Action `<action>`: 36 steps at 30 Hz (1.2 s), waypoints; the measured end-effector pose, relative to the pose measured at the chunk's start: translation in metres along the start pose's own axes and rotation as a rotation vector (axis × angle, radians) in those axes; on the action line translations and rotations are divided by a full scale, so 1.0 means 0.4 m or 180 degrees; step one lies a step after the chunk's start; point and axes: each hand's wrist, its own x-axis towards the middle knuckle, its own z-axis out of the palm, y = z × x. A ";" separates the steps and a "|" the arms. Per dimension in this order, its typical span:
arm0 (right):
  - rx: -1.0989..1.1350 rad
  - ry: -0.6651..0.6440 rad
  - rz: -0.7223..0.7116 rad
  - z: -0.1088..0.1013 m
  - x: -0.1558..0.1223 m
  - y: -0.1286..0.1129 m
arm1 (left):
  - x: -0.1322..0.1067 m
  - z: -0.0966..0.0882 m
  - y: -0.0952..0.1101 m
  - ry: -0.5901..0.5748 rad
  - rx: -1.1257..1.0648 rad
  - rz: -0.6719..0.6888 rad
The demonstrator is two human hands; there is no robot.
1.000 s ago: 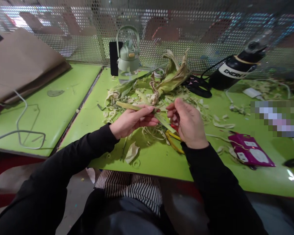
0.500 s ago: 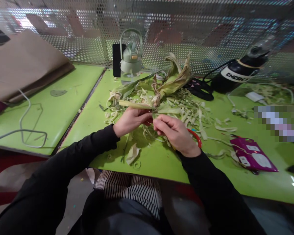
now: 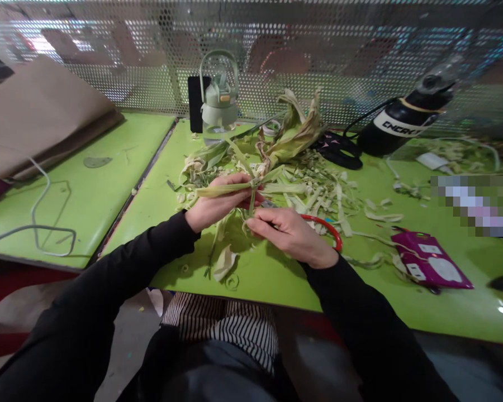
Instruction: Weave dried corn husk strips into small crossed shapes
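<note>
left fingers (image 3: 235,178) and right fingers (image 3: 263,225) hold crossed husk strips (image 3: 220,191).

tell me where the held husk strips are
Near the centre of the head view, the husk strips lie in the left hand, with the right hand pinching their lower end.

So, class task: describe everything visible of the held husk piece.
Held over the green table, the husk piece is pale yellow-green and looks fibrous. Flat strips spread from a gathered joint, perhaps a knot: one reaches left across the left hand, one points away, one goes right, and a narrow strand runs down. The left hand grips near the joint; the right hand closes on the strand's lower end, hiding its tip.
</note>
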 end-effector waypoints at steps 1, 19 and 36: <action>0.0045 0.0204 0.0170 -0.002 0.003 0.008 | 0.000 -0.003 0.002 -0.0080 0.0031 0.0002; 0.1020 0.1861 0.0234 0.029 0.018 0.021 | -0.011 0.038 -0.030 0.0159 -0.0897 -0.0689; 0.2557 0.1508 0.0788 -0.079 0.025 0.061 | -0.005 0.010 0.003 -0.0229 -0.0490 -0.0945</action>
